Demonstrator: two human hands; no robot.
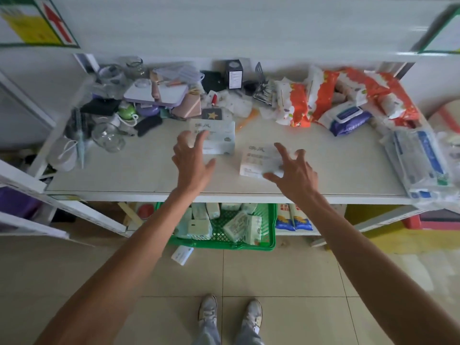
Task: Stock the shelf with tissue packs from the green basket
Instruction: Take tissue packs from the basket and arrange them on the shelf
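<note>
Two tissue packs lie on the white shelf (139, 175). The pale blue-green pack (219, 138) sits mid-shelf, and my left hand (193, 160) hovers over its near left corner with fingers spread. A white pack (256, 159) lies to its right; my right hand (291, 168) is spread over its right end, fingertips touching or just above it. Neither hand grips anything. Below the shelf, the green basket (270, 227) stands on the floor with several more tissue packs (239, 226) inside. One small pack (182, 255) lies on the tiles in front of the basket.
The shelf's back left holds glass jars (108, 139), a purple tray (155, 95) and small clutter. Orange-and-white packages (321, 95) and wet-wipe packs (344, 119) fill the back right. Blue-and-clear packets (420, 163) lie at the right end. My shoes (230, 312) stand on the tiled floor.
</note>
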